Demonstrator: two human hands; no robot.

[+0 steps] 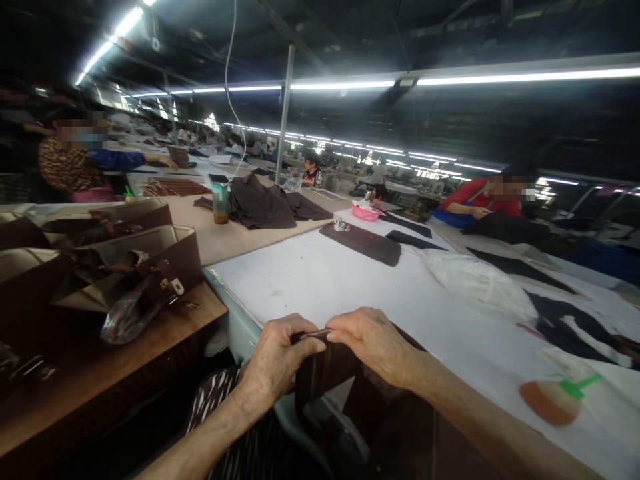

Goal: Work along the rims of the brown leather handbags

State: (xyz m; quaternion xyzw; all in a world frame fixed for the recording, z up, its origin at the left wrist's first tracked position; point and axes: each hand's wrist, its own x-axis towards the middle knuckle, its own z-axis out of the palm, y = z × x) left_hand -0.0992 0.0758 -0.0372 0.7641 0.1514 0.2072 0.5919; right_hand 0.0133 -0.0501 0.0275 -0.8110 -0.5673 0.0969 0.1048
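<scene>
Left hand [275, 360] and right hand [373, 343] are both pinched shut on the top rim of a dark brown, stiff leather-looking panel [320, 380], knuckles almost touching, right at the near edge of the white cloth-covered worktop [350, 287]. Looks early-ish to me: it's just a loose piece, nothing like the boxy brown handbags [165, 260] on the wooden worktop [165, 340] off the left edge. The panel's lower half drops out of sight below the edge, and I can't make out any stitching or glue on that rim.
</scene>
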